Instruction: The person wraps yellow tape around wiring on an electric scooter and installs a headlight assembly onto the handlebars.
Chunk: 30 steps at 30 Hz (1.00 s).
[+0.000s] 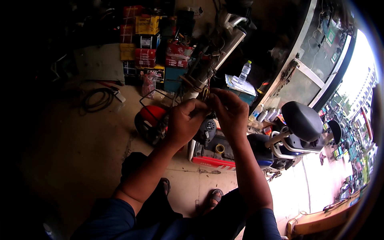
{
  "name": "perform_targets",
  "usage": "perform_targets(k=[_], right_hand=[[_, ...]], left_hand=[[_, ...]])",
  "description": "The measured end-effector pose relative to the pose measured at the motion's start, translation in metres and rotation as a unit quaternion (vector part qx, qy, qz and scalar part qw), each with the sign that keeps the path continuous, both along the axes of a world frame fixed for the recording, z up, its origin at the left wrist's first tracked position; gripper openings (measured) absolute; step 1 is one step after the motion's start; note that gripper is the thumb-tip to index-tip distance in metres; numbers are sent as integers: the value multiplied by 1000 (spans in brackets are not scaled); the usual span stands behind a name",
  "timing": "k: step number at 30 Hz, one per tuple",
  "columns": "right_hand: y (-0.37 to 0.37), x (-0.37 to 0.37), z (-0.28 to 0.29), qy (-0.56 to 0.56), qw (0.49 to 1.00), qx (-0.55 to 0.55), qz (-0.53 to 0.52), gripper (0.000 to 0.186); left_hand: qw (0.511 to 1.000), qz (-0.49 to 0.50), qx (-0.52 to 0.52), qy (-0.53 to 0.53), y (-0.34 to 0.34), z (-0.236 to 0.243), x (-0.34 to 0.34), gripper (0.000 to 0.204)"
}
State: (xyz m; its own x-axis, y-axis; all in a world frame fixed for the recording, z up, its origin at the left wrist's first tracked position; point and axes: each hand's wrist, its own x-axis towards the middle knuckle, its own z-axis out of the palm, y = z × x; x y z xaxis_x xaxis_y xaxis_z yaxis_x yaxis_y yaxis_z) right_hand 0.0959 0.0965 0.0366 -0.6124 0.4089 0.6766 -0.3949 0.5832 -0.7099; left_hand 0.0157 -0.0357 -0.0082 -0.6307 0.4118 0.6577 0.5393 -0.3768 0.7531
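Observation:
My left hand (186,122) and my right hand (230,112) meet, fingers pinched on thin wires (206,91) hanging beside the bare metal steering column (224,52) of a scooter; the exact strands are hidden by my fingertips. Just below my hands is a black round part with holes (209,128). Under it lies the scooter's red and black deck (212,160) with a roll of yellow tape (219,149) on it. A red and black front body part (148,122) is left of my left wrist. A padded seat (302,120) stands to the right.
Stacked boxes (146,58) stand behind. A water bottle (245,74) and papers (236,84) rest on a blue box. A coiled black cable (96,100) lies on the tiled floor at left. A glass door (318,56) and a wooden bench (320,220) are at right.

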Motion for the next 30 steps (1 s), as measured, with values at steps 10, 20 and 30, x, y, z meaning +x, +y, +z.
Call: perform_targets(k=[10, 20, 30], right_hand=[[1, 21, 0, -60, 994, -50, -72, 14], [13, 25, -4, 90, 912, 356, -185, 29], [23, 27, 14, 108, 866, 451, -188, 28]], left_hand=[[991, -100, 41, -79, 4, 4, 1, 7], [980, -102, 21, -167, 20, 13, 1, 14], [988, -89, 54, -110, 31, 10, -16, 17]])
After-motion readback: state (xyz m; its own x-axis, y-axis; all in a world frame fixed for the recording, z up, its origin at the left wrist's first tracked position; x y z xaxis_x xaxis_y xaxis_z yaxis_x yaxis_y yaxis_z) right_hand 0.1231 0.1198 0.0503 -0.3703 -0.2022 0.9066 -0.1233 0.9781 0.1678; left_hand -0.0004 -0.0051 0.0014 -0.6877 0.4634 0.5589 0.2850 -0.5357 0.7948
